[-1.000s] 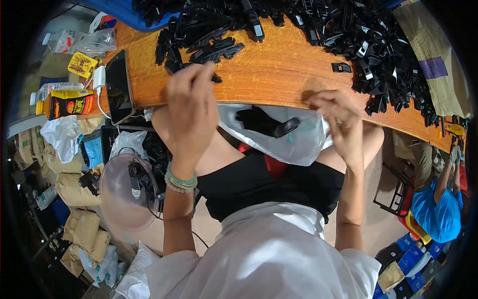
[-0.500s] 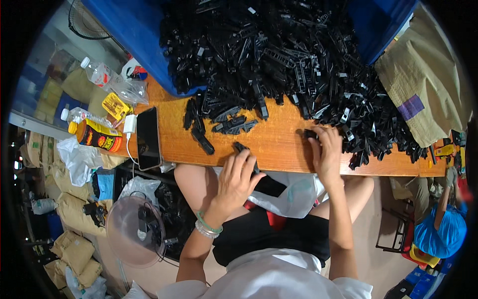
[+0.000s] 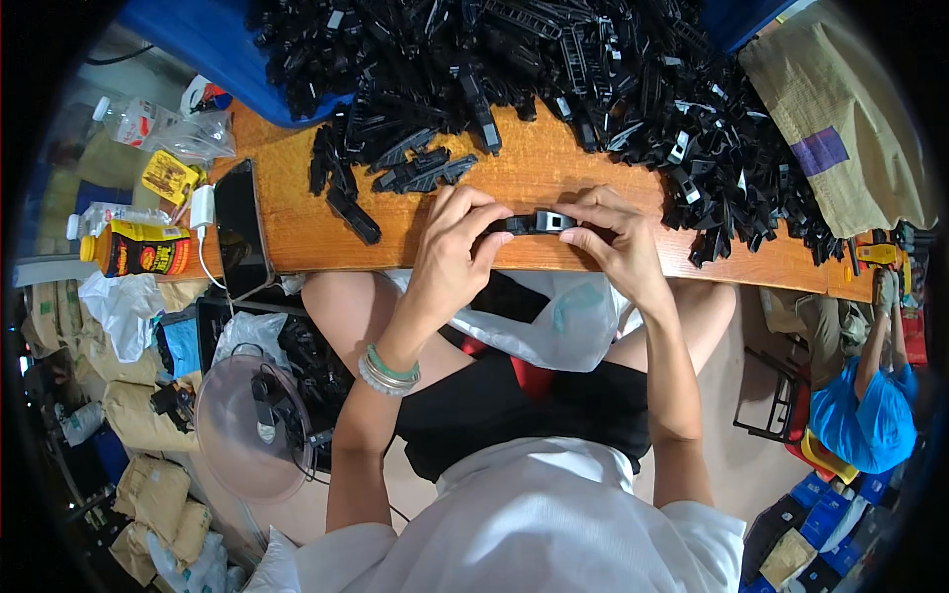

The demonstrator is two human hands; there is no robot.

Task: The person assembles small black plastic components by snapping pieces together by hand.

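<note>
Between my two hands, over the front of the wooden table (image 3: pixel 395 257), is a short black plastic part (image 3: pixel 516 225) with a silver-grey piece at its right end. My left hand (image 3: pixel 457 242) pinches its left end between thumb and fingers. My right hand (image 3: pixel 615 237) pinches the right end by the silver-grey piece. Whether it is one part or two pieces meeting, I cannot tell. Several loose black plastic parts (image 3: pixel 420 170) lie just beyond my left hand. A large heap of similar parts (image 3: pixel 633 79) spreads across the back and right.
A blue bin (image 3: pixel 188 49) backs the heap. On the left are a phone (image 3: pixel 240 222), a white charger (image 3: pixel 202 208), an orange-and-black jar (image 3: pixel 138 247) and plastic bottles (image 3: pixel 133 124). A woven sack (image 3: pixel 840 119) stands right. A plastic bag (image 3: pixel 573 316) covers my lap. Another person (image 3: pixel 865 415) works far right.
My hands have come together, and the black part is now held between them above the table. Before, they were apart, each at a black piece. The whole view has shifted.
</note>
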